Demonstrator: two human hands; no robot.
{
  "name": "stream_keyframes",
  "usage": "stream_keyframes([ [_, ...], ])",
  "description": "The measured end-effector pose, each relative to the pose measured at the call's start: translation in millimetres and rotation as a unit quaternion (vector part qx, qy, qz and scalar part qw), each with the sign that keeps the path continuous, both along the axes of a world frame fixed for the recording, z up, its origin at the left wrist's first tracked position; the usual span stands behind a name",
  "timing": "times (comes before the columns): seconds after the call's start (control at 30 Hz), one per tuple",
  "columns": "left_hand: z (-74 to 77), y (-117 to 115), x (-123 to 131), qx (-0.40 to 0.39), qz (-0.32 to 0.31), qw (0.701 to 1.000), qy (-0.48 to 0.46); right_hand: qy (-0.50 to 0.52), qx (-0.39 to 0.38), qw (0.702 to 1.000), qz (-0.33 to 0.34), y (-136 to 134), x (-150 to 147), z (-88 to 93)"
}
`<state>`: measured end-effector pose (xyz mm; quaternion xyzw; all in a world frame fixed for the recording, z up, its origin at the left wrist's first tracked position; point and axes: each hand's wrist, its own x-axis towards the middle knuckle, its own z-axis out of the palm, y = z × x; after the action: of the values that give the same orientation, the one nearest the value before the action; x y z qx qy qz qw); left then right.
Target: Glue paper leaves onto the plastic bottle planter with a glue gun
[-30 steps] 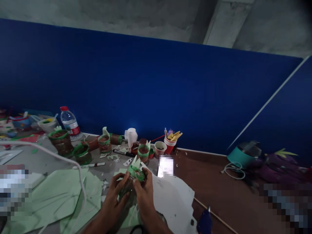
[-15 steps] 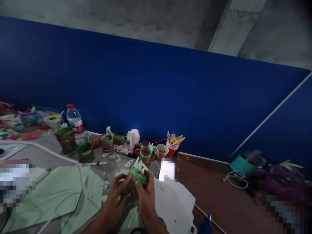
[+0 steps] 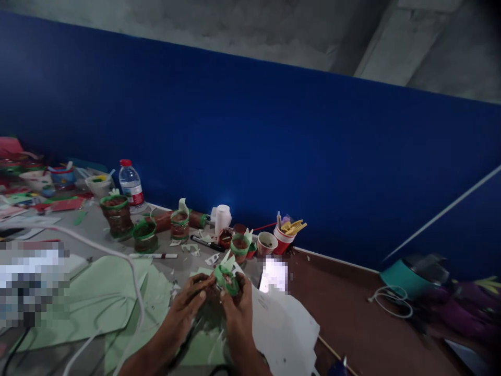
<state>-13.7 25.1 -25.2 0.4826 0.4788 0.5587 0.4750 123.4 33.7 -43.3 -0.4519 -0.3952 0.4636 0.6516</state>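
Green-rimmed jar (image 3: 226,278) stays clasped by left hand (image 3: 188,307), right hand (image 3: 237,313).

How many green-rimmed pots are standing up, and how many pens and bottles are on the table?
Standing pots: 4
Held pot: 1, between left hand and right hand
Pens: 2
Bottle: 1
Total: 8

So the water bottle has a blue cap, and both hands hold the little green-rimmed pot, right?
Not quite: the head view shows the water bottle has a red cap, not blue. The left hand and right hand do hold the little green-rimmed pot.
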Motion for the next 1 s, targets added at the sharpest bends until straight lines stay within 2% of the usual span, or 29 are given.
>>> stream_keyframes([
  [0.13, 8.3, 2, -1, -0.023, 0.026, 0.999, -0.041, -0.003, -0.021, 1.0, 0.001, -2, -2, 3.1],
  [0.3, 9.4, -1, 1, -0.045, 0.015, 0.993, -0.111, -0.026, -0.015, 1.0, 0.007, -7, -3, 3.5],
  [0.4, 11.1, -3, 2, -0.05, -0.012, 0.989, -0.138, -0.04, -0.012, 0.999, 0.011, -9, -4, 3.6],
  [0.7, 12.2, 0, 4, -0.042, 0.008, 0.985, -0.166, -0.027, -0.024, 0.999, 0.019, -8, -4, 2.5],
  [1.0, 21.2, -3, 3, -0.073, -0.025, 0.973, -0.218, 0.004, -0.021, 0.999, 0.029, -6, -3, -1.0],
])
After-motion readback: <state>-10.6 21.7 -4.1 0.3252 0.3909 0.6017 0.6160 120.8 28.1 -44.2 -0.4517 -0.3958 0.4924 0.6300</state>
